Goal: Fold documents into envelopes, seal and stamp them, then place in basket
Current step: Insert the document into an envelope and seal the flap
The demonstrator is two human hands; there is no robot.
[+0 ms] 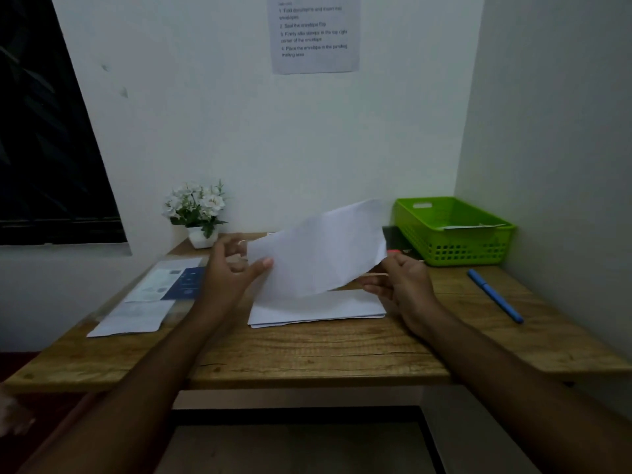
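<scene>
A white sheet (318,248) is held in the air above a wooden tabletop (307,354), tilted so that its right corner stands highest. It is gripped at both ends by a person seen from their own viewpoint.

The left hand (232,268) takes the sheet's left edge. The thumb is pressed on the front and the fingers are curled behind, so the grip is a narrow pinch on the paper. The right hand (403,285) takes the lower right corner. The thumb is laid at the edge and the fingers are curled beneath, so this grip also holds the sheet.

Directly under the sheet, a stack (318,309) of white paper is laid flat at the middle of the tabletop.

A green basket (455,251) with perforated walls is set at the far right corner, against the wall. An envelope (475,226) is seen lying inside it. A dark book (398,239) is placed just left of the basket, and a blue pen (494,295) lies in front of it, near the right edge.

On the left side, more papers (133,318) are spread out, one partly blue; what they are cannot be told. A white-flowered plant (200,213) in a small white pot is set at the back left. A printed notice (314,32) is fixed to the wall above, and a dark window (44,131) fills the upper left.
</scene>
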